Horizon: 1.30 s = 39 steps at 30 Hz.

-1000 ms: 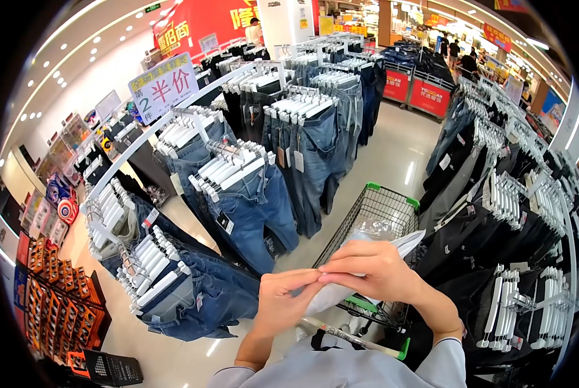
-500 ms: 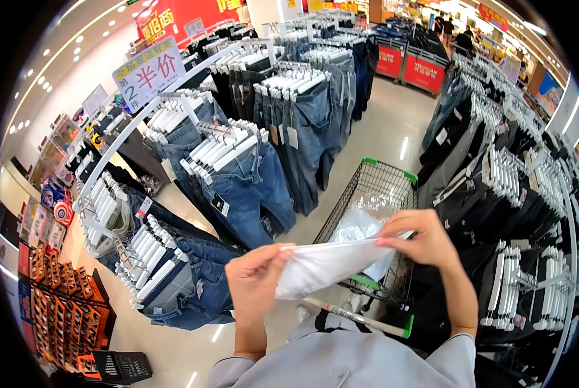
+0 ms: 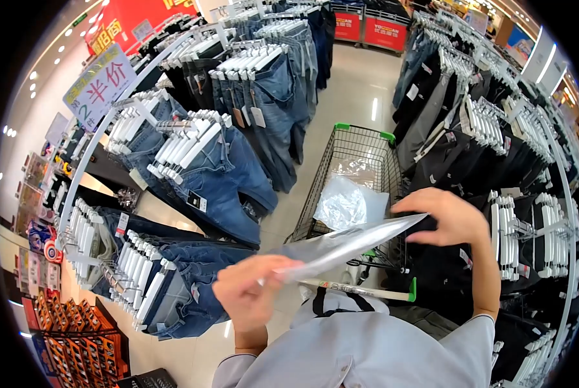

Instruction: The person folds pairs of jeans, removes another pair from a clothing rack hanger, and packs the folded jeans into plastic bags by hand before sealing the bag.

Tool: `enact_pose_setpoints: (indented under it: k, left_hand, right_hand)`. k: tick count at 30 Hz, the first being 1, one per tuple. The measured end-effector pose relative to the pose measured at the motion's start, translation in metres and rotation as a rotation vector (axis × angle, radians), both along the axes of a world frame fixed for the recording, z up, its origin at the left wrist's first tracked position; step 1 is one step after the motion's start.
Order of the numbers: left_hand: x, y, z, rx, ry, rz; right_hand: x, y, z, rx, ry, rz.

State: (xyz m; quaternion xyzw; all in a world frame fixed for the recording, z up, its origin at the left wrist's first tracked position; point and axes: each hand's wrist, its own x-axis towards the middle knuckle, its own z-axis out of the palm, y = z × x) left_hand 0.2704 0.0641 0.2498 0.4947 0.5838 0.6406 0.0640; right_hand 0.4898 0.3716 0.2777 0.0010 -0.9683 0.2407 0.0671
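Note:
My left hand [image 3: 247, 291] is closed on the near-left end of a flat white packet [image 3: 347, 249] with a shiny plastic surface. The packet slants up to the right, seen nearly edge-on in front of my chest. At its far right tip, my right hand [image 3: 448, 216] has thumb and fingers apart, not gripping; whether a fingertip touches the plastic I cannot tell. Behind the packet stands a shopping cart [image 3: 305, 194] of black wire with green corners. In it lies another pale plastic-wrapped packet [image 3: 351, 202].
Racks of blue jeans [image 3: 221, 171] on white hangers line the left side. Dark trousers [image 3: 444, 161] hang close on the right. The cart handle [image 3: 360, 289] is right before my body. A tiled aisle [image 3: 354, 84] runs ahead toward red-fronted bins [image 3: 383, 33].
My right hand has let go of the packet's right end and its fingers have spread. The packet has turned more edge-on. The view has tipped downward, showing more of the cart's inside.

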Motion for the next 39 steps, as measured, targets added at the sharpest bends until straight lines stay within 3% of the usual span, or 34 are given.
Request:
enact_pose_setpoints:
  k: [1, 3, 6, 8, 10, 12, 13, 15, 16, 18, 22, 24, 26, 27, 32, 37, 39]
  left_hand:
    - [0.004, 0.005, -0.003, 0.004, -0.01, -0.009]
    - [0.012, 0.013, -0.009, 0.071, -0.078, -0.246]
    - [0.009, 0.009, -0.014, 0.074, -0.043, -0.333]
    - [-0.003, 0.006, -0.035, 0.162, -0.031, -0.341]
    - [-0.018, -0.004, -0.061, 0.099, -0.114, 0.021]
    - [-0.028, -0.003, -0.109, 0.076, -0.333, 0.218]
    - [-0.035, -0.003, -0.141, 0.069, -0.344, 0.217]
    - [-0.048, -0.003, -0.205, -0.165, -0.823, 0.278]
    - [-0.052, -0.002, -0.223, -0.171, -0.826, 0.275]
    - [-0.059, 0.002, -0.254, -0.41, -0.56, 0.233]
    - [-0.078, 0.045, -0.274, -0.483, -0.49, 0.155]
    - [-0.091, 0.08, -0.29, -0.508, -0.453, 0.1]
    - [-0.101, 0.122, -0.301, -0.591, -0.218, -0.043]
    - [-0.106, 0.148, -0.312, -0.619, -0.259, -0.158]
    - [-0.127, 0.294, -0.417, -0.665, 0.029, -0.346]
    - [-0.138, 0.434, -0.579, -0.913, 0.178, -0.232]
    - [-0.142, 0.471, -0.619, -1.015, 0.215, -0.149]
  right_hand:
    - [-0.01, -0.013, -0.004, -0.018, -0.026, 0.041]
    - [-0.03, -0.034, -0.018, -0.024, -0.1, 0.137]
    - [-0.047, -0.042, -0.035, -0.02, -0.342, 0.186]
    - [-0.051, -0.038, -0.035, -0.109, -0.225, 0.163]
    - [-0.061, -0.038, -0.027, -0.084, -0.219, 0.084]
    - [-0.068, -0.032, -0.025, -0.09, -0.193, -0.028]
    - [-0.069, -0.026, -0.026, -0.109, -0.185, -0.111]
    - [-0.072, -0.015, -0.024, -0.13, -0.221, -0.322]
    - [-0.076, -0.013, -0.018, -0.067, -0.243, -0.39]
    - [-0.076, 0.002, -0.021, 0.051, -0.32, -0.502]
    - [-0.061, 0.019, -0.036, -0.048, -0.236, -0.518]
    - [-0.047, 0.031, -0.06, 0.056, -0.186, -0.487]
    - [-0.038, 0.047, -0.084, 0.063, -0.206, -0.523]
    - [-0.036, 0.056, -0.093, 0.054, -0.185, -0.538]
    - [0.011, 0.115, -0.16, -0.055, -0.115, -0.784]
    - [0.074, 0.126, -0.181, -0.187, -0.215, -0.786]
    - [0.088, 0.123, -0.178, -0.131, -0.219, -0.749]
